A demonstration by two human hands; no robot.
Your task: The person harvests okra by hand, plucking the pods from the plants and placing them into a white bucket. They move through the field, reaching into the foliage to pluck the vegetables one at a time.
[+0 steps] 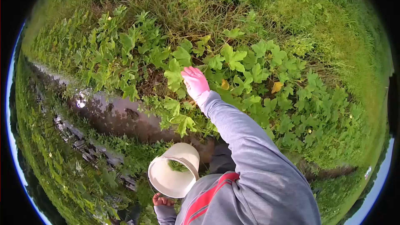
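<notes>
My right hand (195,82), in what looks like a pink glove, reaches in among broad, lobed green leaves (233,57). Its fingers are curled at a leaf's edge, and whatever they hold is hidden. Low in the view, my left hand (163,200) is closed around the thin handle of a white bucket (174,170). The bucket hangs tilted beside my body, its mouth toward the lower left. Inside it lie several slim green pods (178,166), partly hidden by the wall.
A wet, muddy furrow (121,114) with standing water runs between the plant rows. Another leafy row (58,171) grows on the left. Tall grass (308,0) covers the ground beyond the plants. Yellowed leaves (277,86) show among the green ones.
</notes>
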